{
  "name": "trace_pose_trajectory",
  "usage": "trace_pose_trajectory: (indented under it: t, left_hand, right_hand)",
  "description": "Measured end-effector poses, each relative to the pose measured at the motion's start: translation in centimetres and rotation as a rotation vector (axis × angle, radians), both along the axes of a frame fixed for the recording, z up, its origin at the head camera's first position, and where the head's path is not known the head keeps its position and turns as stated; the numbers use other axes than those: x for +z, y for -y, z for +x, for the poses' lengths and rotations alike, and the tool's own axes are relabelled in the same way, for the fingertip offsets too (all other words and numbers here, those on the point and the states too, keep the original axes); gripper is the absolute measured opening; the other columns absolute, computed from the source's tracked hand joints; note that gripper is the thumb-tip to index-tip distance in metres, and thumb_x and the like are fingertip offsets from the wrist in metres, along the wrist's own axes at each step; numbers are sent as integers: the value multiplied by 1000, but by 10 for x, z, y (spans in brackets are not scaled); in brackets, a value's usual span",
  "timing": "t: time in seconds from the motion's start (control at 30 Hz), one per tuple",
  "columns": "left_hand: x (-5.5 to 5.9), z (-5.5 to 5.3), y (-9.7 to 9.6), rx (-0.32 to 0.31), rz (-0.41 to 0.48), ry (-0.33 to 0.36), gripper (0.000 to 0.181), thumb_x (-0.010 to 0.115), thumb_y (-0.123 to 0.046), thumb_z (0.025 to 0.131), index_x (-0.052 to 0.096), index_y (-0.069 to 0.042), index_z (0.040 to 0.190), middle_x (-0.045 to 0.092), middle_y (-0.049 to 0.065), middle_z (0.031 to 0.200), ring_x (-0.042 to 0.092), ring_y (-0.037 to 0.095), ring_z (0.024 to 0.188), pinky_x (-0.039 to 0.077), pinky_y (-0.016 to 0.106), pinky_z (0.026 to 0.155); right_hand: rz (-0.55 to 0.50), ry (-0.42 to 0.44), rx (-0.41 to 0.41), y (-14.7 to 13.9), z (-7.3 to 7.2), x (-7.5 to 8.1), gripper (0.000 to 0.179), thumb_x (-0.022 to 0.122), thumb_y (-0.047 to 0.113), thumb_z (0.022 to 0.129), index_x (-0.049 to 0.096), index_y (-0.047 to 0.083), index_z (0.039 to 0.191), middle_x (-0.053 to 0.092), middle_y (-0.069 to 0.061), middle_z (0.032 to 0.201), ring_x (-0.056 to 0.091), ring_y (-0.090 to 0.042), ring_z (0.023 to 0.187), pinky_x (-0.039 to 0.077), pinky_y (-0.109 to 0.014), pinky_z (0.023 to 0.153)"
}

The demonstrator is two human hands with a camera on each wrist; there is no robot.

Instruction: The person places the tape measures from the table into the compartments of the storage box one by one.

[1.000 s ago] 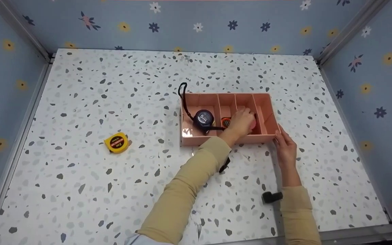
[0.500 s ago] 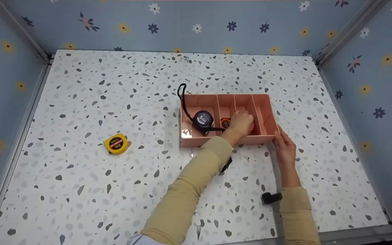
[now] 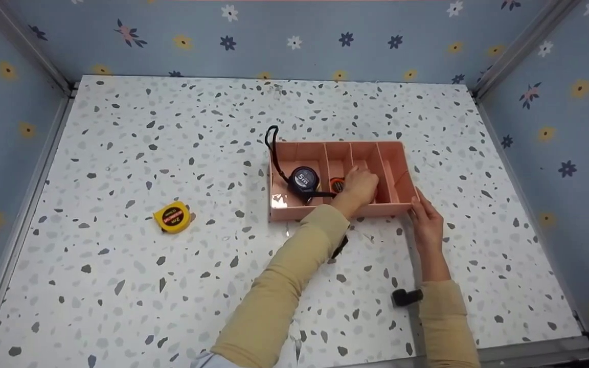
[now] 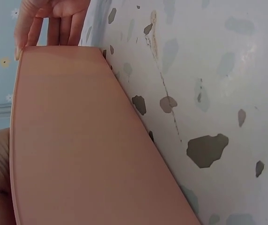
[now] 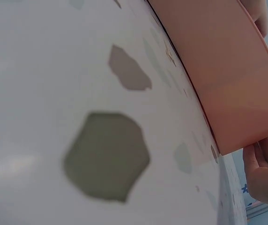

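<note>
pink divider box (image 3: 394, 171) sits right of centre on the speckled table (image 3: 120, 286). already inside: black tape measure (image 3: 303, 180) in the leftmost slot, strap trailing over the rim at 11 o'clock; orange-and-black tape measure (image 3: 337, 184) in the next slot. left hand (image 3: 360, 187) down in the third slot, fingers curled round something reddish, barely visible; cannot tell whether grasped or just let go. right hand (image 3: 427, 221) braces the box's corner at 4 o'clock, fingers straight against the wall. still out: yellow tape measure (image 3: 173, 217), well apart at 9 o'clock. rightmost slot looks free. wide bare table toward 9 and 12; enclosure walls close at 3 o'clock.
</note>
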State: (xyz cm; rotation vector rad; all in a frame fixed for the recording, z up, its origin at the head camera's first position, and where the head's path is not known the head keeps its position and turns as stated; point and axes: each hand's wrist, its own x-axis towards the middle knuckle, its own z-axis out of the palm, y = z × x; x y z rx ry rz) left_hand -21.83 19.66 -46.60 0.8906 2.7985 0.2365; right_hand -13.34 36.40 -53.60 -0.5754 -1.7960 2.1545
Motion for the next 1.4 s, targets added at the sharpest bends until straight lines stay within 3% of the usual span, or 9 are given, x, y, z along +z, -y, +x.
trace_pose_trajectory:
  t: [0.17, 0.37, 0.47, 0.63, 0.8, 1.0, 1.2, 1.4]
  left_hand:
    - [-1, 0, 4, -6, 11, -22, 16, 53, -17, 87, 67, -14, 93, 62, -1, 96, 53, 14, 98, 26, 32, 99]
    - [1, 2, 11, -32, 89, -35, 14, 54, -20, 86, 66, -12, 88, 61, 0, 92, 52, 15, 97, 28, 32, 98]
    - [2, 4, 14, -47, 116, -28, 14, 56, -22, 86, 64, -11, 87, 61, 1, 92, 51, 16, 98, 30, 32, 97]
    - [7, 8, 15, -53, 129, 10, 19, 57, -25, 86, 63, -9, 96, 58, 2, 100, 50, 16, 98, 34, 31, 92]
    - [14, 13, 18, -68, 151, 2, 23, 56, -26, 87, 62, -8, 100, 56, 4, 103, 50, 16, 96, 39, 31, 87]
    - [19, 18, 23, -93, 214, -21, 26, 56, -24, 87, 61, -6, 105, 54, 7, 106, 53, 17, 93, 44, 29, 81]
    - [26, 21, 32, -101, 258, -2, 38, 56, -24, 87, 54, -5, 120, 52, 7, 110, 53, 17, 95, 43, 28, 82]
    - [34, 25, 44, -102, 289, -26, 40, 57, -26, 86, 53, -4, 120, 53, 8, 114, 51, 18, 101, 43, 29, 84]
  right_hand:
    - [-1, -1, 5, 2, 0, 1, 47, 66, 27, 79, 55, 12, 122, 50, -2, 127, 46, -17, 115, 40, -25, 89]
    - [4, 17, 11, 9, 2, 11, 44, 64, 25, 81, 54, 12, 123, 49, -1, 128, 45, -16, 116, 39, -25, 90]
    - [-15, -27, 23, 6, 1, 6, 46, 65, 25, 80, 54, 10, 122, 49, -2, 128, 45, -17, 116, 40, -25, 90]
    - [-7, -48, 26, 1, -1, -3, 50, 67, 28, 78, 54, 10, 123, 49, -4, 128, 45, -19, 116, 40, -26, 89]
    - [15, 5, 13, 3, 0, 1, 50, 66, 31, 78, 55, 13, 123, 48, -2, 129, 45, -16, 116, 40, -24, 89]
    - [-10, 8, 9, 5, 3, 7, 49, 66, 28, 78, 54, 13, 123, 48, -1, 129, 43, -16, 118, 39, -25, 90]
    - [-17, -2, 13, 1, 2, 3, 49, 66, 28, 78, 54, 12, 123, 48, -1, 129, 44, -16, 117, 40, -24, 90]
    - [-30, -16, 25, 4, 3, 9, 47, 65, 23, 80, 53, 9, 123, 48, -3, 129, 45, -16, 116, 39, -25, 90]
